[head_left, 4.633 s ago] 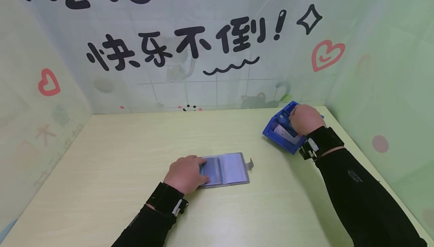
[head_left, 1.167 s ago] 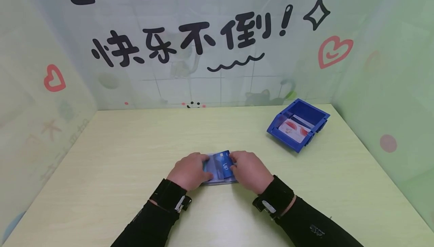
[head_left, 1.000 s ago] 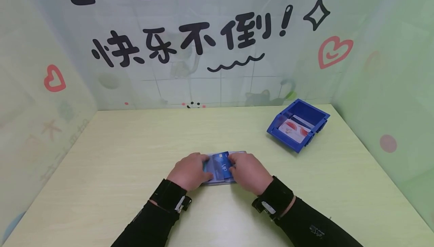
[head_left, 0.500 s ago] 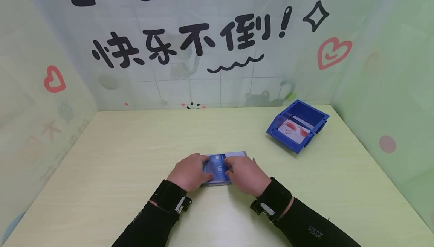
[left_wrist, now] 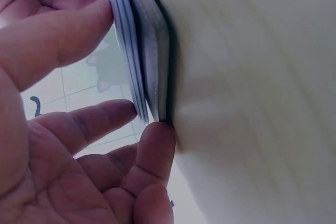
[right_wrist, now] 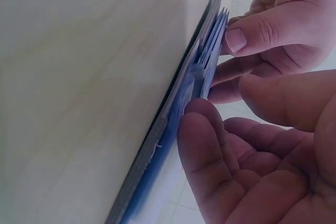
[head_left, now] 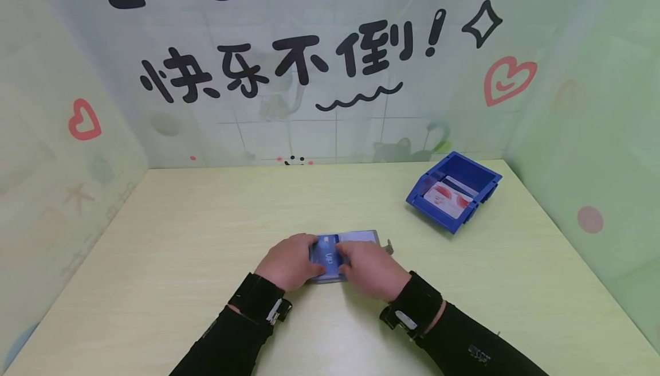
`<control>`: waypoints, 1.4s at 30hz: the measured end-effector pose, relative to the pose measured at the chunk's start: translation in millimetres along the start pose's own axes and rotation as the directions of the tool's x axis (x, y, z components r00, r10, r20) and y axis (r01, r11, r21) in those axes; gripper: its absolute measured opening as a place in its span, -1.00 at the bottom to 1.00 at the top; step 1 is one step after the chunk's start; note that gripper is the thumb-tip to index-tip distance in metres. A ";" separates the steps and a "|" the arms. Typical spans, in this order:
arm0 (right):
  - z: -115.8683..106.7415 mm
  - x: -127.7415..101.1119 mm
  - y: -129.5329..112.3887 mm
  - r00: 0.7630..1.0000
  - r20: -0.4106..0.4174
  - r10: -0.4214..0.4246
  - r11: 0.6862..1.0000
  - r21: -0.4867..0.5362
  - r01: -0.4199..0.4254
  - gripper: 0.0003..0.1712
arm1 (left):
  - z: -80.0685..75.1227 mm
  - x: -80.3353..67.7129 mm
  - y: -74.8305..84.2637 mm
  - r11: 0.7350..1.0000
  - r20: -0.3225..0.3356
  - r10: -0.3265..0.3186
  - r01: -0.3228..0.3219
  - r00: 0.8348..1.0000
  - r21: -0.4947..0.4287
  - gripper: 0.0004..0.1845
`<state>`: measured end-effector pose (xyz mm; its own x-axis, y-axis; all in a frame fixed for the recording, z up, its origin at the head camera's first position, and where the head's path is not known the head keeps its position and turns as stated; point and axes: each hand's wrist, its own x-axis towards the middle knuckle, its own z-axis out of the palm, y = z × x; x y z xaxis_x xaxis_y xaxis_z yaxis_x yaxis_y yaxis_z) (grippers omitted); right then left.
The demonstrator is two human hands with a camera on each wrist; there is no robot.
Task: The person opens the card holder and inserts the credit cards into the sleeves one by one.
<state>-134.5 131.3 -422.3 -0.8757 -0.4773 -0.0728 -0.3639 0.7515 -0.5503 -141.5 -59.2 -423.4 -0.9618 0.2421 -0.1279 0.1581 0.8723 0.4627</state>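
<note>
A grey card holder (head_left: pixel 361 237) lies open on the table in front of me. My left hand (head_left: pixel 307 257) grips its left side, thumb and fingers (left_wrist: pixel 157 140) against the edges of the clear sleeves (left_wrist: pixel 131 51). My right hand (head_left: pixel 348 260) pinches a blue card (head_left: pixel 327 257) marked VIP, which lies over the holder's left half between both hands. In the right wrist view the right fingertips (right_wrist: pixel 202 129) sit at the card's edge, against the stacked sleeves (right_wrist: pixel 207 56). How deep the card sits in a sleeve is hidden.
A blue plastic bin (head_left: pixel 482 176) stands at the back right of the pale table (head_left: pixel 180 238) with a few cards (head_left: pixel 444 198) inside. Decorated walls close in the back and both sides.
The right hand left the bin, brought the blue card to the holder and has slid it leftward over the last second. The left hand has stayed on the holder.
</note>
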 end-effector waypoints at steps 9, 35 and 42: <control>1.4 -3.1 -3.1 1.000 0.026 -0.016 1.000 0.001 0.016 -0.51 | 0.9 1.8 -2.2 1.000 -0.004 0.024 -0.024 1.000 0.002 -0.40; 3.9 -5.2 -3.7 0.999 0.025 -0.028 1.000 -0.006 0.028 -0.45 | 0.8 7.3 -11.9 0.948 -0.045 -0.086 0.068 0.995 -0.310 -0.30; 4.5 -3.7 -1.4 0.999 0.033 -0.013 1.000 -0.002 0.013 -0.43 | 1.2 10.1 -12.4 0.925 -0.073 -0.063 0.030 0.995 -0.380 -0.31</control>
<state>-129.3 129.9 -425.0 -0.8599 -0.5019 -0.0927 -0.3760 0.7458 -0.5499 -152.9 -67.1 -431.4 -0.9836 0.1551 -0.0919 0.0323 0.6527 0.7569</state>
